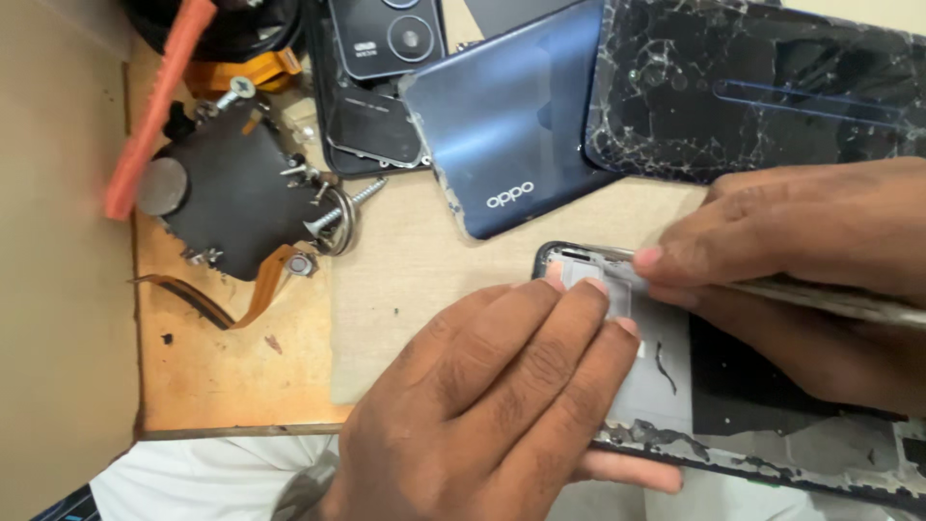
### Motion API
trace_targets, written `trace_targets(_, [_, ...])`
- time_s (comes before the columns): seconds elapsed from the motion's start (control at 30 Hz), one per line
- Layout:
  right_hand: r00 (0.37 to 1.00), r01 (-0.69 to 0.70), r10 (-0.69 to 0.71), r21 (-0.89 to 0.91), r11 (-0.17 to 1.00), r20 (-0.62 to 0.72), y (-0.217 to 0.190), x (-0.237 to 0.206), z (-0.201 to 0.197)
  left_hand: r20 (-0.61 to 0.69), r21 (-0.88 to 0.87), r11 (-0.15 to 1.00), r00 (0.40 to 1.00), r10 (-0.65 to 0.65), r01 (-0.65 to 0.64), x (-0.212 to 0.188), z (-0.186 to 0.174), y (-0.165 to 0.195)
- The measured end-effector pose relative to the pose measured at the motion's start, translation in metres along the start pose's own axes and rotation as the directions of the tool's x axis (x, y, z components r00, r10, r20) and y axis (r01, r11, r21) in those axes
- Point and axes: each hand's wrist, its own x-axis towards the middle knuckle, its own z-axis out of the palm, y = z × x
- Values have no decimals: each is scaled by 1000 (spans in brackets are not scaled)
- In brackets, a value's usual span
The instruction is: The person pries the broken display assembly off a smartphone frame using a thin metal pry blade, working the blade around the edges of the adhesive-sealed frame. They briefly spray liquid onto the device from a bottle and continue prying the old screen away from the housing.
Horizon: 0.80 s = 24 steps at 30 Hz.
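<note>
L hand point(502, 396) lies flat w/ fingers together, pressing down on the opened phone frame point(675, 386), thumb hooked under its near edge. R hand point(810, 251) is pinched narrow around a thin metal tool point(830, 297), tip at the frame's top corner, just beside the L fingertips point(588, 289). Frame rests on the desk point(415, 270), near edge overhanging toward the person. Just behind: blue phone back cover point(511, 125), touching a cracked dark panel point(752, 87). Further left, well apart: black magnet block w/ screws point(231, 193), orange flex ribbon point(260, 289), red-orange tool handle point(159, 106).
</note>
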Motion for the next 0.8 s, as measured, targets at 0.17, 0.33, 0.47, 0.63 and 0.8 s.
trace_targets(0.17, [998,58,-60,-110,992,-20,2,0,-1,-30,-196,979,998,-62,54,-1,2,0])
trace_targets(0.33, [995,87,-92,-111,990,-34,9,1,-2,-13,-199,977,996,-83,79,-1,6,1])
trace_targets(0.47, [997,68,-72,-115,991,-34,9,1,-2,-24,-168,984,998,-64,59,0,9,-1])
trace_targets(0.63, [996,80,-85,-127,989,-37,9,3,-5,-26,-173,982,997,-75,70,7,7,-3])
trace_targets(0.8, [993,81,-93,-152,985,-73,13,5,1,-43,-239,970,997,-59,47,10,7,-6])
